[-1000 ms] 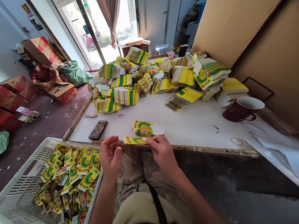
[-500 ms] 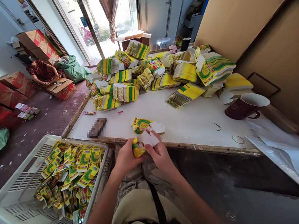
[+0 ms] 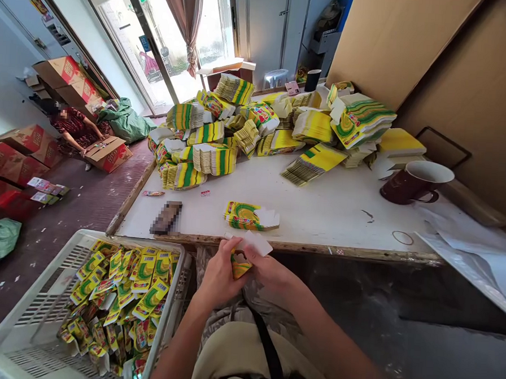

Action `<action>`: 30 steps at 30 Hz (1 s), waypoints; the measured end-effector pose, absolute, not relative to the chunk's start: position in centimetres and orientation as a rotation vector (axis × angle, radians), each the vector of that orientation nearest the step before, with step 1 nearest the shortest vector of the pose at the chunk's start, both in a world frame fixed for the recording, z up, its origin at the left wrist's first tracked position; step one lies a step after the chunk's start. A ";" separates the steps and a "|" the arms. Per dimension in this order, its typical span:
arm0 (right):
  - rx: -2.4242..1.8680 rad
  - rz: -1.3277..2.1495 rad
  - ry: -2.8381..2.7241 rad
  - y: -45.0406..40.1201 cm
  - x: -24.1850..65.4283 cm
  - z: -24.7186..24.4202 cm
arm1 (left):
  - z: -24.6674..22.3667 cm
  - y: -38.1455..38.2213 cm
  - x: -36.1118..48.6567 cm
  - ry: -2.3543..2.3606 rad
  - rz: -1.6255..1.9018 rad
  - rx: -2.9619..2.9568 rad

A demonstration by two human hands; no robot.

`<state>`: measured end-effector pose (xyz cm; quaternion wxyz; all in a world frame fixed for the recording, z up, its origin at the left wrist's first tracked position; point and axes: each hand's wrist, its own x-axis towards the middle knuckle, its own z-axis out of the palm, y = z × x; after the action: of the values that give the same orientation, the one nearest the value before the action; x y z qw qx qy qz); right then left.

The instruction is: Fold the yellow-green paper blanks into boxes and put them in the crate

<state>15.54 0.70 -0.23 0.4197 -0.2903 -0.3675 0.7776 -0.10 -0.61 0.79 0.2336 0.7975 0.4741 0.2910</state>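
Left hand [image 3: 219,275], right hand [image 3: 272,271]: both grips hold one yellow box [image 3: 241,270], white flap out. Flat box pile [image 3: 243,216] near, on bench [image 3: 323,221].

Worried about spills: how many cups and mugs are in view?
2: the maroon mug on the right of the white table, the black cup near its far edge. Others may hide behind the carton stacks.

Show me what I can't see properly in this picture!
All in the head view:
Held carton: the left hand and right hand cover most of it.
Dark oblong thing: blurred into squares.
Mug: its wall hides the bottom inside.
Crate: cut off by the picture's bottom edge.
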 end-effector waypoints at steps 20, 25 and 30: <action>-0.961 1.023 -1.546 1.0 15.0 -1.4 | -0.5 0.3 -0.6 1.585 0.916 1.985; -0.934 1.003 -1.755 1.1 15.7 -1.5 | 1.2 0.1 -1.7 1.610 0.881 2.092; -0.893 1.035 -1.903 1.7 17.4 0.2 | 1.8 0.1 -2.3 1.553 0.812 2.092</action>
<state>17.37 1.70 0.21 0.3888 -0.3512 -0.7482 0.4069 -2.27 0.07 1.78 0.2045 0.7504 0.5570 0.2913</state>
